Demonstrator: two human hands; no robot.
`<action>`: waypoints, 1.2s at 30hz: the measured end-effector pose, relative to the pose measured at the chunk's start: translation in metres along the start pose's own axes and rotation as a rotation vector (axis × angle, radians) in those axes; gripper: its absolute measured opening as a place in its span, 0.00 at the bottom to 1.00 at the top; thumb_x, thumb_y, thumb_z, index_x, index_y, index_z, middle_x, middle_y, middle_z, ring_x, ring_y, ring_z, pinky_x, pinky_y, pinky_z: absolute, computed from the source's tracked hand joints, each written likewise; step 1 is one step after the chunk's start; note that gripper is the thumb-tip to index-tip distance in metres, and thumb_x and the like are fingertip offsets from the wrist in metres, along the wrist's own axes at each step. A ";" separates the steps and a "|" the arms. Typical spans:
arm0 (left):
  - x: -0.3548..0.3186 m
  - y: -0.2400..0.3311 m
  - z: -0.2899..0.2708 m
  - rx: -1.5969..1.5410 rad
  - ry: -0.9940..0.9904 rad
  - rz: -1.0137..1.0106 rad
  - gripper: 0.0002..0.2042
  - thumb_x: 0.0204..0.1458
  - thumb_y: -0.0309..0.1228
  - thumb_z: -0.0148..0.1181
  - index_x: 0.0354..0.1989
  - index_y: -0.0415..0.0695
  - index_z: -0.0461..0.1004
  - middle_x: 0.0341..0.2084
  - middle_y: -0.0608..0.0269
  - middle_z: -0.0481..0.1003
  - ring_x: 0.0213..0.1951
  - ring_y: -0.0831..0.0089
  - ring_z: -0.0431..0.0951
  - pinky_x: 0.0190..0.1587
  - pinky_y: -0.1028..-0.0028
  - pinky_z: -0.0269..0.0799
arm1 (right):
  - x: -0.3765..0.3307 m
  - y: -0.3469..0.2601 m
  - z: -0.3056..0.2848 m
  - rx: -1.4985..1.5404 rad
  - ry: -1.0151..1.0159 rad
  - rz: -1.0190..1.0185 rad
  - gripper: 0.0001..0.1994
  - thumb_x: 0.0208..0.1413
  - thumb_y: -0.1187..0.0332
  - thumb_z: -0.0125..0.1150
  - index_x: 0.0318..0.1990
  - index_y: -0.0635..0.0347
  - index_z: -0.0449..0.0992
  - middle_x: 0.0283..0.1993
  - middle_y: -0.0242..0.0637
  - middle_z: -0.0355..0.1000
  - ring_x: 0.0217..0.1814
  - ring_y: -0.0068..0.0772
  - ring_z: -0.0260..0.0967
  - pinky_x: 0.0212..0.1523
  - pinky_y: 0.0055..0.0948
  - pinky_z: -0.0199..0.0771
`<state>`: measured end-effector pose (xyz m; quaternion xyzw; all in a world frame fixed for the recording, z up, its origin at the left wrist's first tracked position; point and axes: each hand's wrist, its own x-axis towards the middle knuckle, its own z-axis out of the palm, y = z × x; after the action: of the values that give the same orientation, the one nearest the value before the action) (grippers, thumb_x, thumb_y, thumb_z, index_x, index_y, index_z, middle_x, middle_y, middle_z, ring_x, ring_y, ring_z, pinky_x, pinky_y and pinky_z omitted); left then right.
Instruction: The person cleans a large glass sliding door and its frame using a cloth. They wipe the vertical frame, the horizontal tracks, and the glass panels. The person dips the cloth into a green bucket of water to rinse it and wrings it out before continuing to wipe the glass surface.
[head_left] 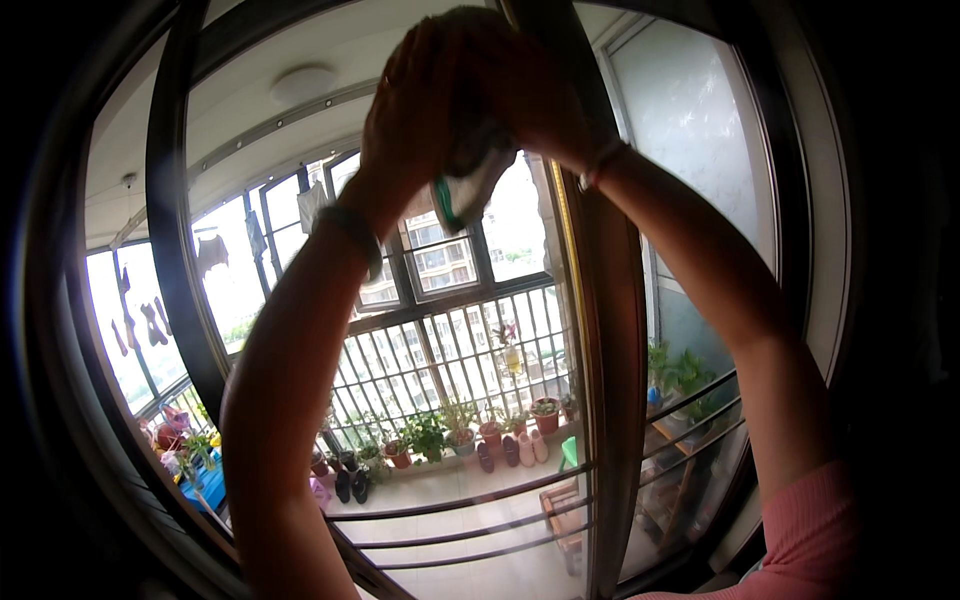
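Observation:
Both my arms reach up to the top of the window, and a bunched cloth (478, 190), pale with a green edge, is held between my hands. My left hand (415, 105) grips its left side, with the fingers pointing up and a band round the wrist. On the other side my right hand (535, 100) closes over the cloth, close to the dark upright window frame (607, 300). The fingers are in deep shade, so their exact grip is hard to make out. From between the palms the lower end of the cloth hangs down.
Dark horizontal bars (460, 540) cross the lower window. Beyond it lies a balcony with potted plants (427, 435), pairs of shoes (525, 450), a railing (470, 350) and hanging laundry (212, 255). A green stool (569, 453) stands near a wooden rack (562, 515).

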<state>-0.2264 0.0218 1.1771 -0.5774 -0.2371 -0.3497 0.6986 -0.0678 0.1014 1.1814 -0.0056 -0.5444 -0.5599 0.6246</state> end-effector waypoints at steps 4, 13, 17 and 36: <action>0.050 -0.045 0.011 0.036 -0.009 0.002 0.27 0.61 0.35 0.51 0.69 0.41 0.57 0.66 0.43 0.59 0.66 0.47 0.62 0.66 0.59 0.62 | 0.046 0.035 0.022 -0.142 -0.103 0.100 0.26 0.58 0.62 0.57 0.65 0.54 0.67 0.70 0.38 0.61 0.75 0.42 0.53 0.71 0.41 0.57; 0.132 -0.083 -0.003 -0.534 -0.396 -0.309 0.16 0.67 0.32 0.45 0.60 0.41 0.67 0.48 0.52 0.75 0.45 0.63 0.73 0.49 0.65 0.73 | 0.132 0.051 -0.007 0.282 -0.516 0.554 0.25 0.59 0.61 0.59 0.62 0.60 0.67 0.67 0.51 0.62 0.70 0.51 0.58 0.67 0.44 0.64; 0.140 -0.114 0.041 -0.098 -0.262 0.301 0.18 0.69 0.32 0.40 0.63 0.39 0.65 0.55 0.50 0.71 0.54 0.60 0.70 0.57 0.63 0.67 | 0.097 0.095 0.066 0.231 -0.077 0.351 0.31 0.59 0.58 0.60 0.66 0.63 0.60 0.62 0.59 0.65 0.67 0.55 0.62 0.63 0.45 0.67; -0.105 0.068 -0.044 -0.172 -0.102 -0.153 0.35 0.55 0.25 0.59 0.71 0.42 0.52 0.68 0.41 0.57 0.67 0.43 0.62 0.66 0.50 0.62 | -0.037 -0.082 -0.029 0.642 -0.042 0.089 0.21 0.61 0.72 0.50 0.61 0.67 0.69 0.63 0.52 0.67 0.70 0.55 0.59 0.71 0.44 0.59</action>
<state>-0.2451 0.0077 1.0463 -0.6325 -0.2847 -0.3911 0.6049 -0.0985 0.0784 1.0949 0.1564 -0.7050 -0.3316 0.6071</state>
